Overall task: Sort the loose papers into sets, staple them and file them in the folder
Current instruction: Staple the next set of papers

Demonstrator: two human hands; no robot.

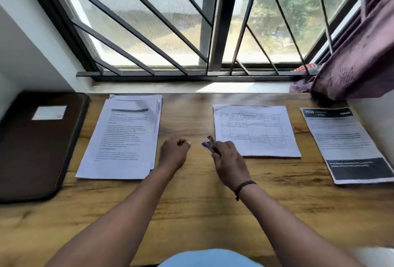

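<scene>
Now, dark folder (36, 145) shut, far left on tabletop (191, 207). Thick paper stack (121, 136) beside it. Left hand (173, 152) curled, holds nothing. Right hand (227, 158) grips small purple stapler (208, 143), near table-form set (254, 130). Dark-banner sheet (345, 143) far right. Sorting looks done; stapling step. Next: slide set corner into stapler, squeeze.

We see two bare forearms, a thin dark band (245, 188) around our right wrist, and light blue clothing (210, 259) below.
</scene>
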